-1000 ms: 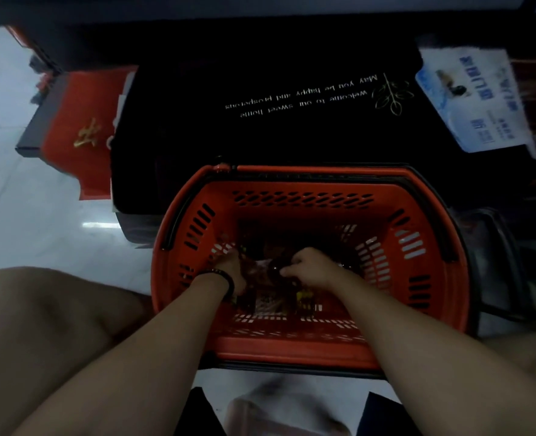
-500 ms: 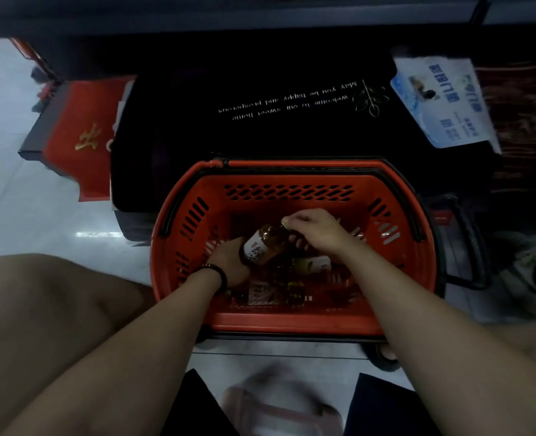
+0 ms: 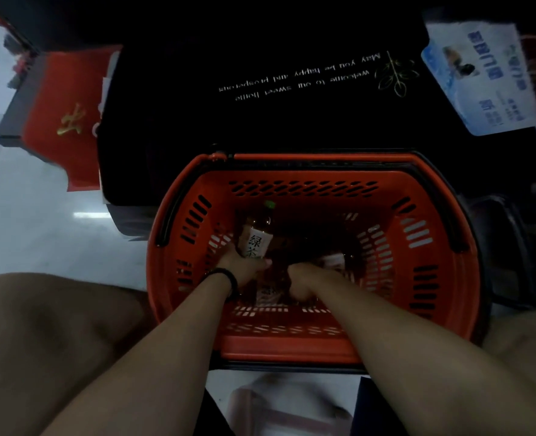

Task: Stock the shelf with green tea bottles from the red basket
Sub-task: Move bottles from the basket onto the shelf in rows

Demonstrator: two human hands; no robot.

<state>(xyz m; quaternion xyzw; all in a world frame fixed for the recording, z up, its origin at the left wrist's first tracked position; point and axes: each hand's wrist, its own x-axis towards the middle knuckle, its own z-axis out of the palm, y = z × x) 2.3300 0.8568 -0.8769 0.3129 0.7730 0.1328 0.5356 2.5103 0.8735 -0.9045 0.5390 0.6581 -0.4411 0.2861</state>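
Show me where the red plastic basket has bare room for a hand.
Bare slotted floor runs along the near wall of the red plastic basket, between both forearms. Crowded: the middle, where the left hand holds a white-labelled green-tea bottle and the right hand reaches among dim bottles.

A black doormat (image 3: pixel 291 121) lies at the far side, with pale upside-down lettering (image 3: pixel 298 78) reading "welcome to our sweet home" and "May you be happy and prosperous" beside a leaf sprig (image 3: pixel 395 73). To its left a red mat (image 3: pixel 49 146) bearing a gold character (image 3: pixel 69 124) rests partly on the pale tiled floor (image 3: pixel 24 231). A blue and white printed packet (image 3: pixel 480 80) sits far right, a dark frame (image 3: pixel 509 247) stands at the right, and a blurred pinkish object (image 3: pixel 291 407) lies near, bottom centre.
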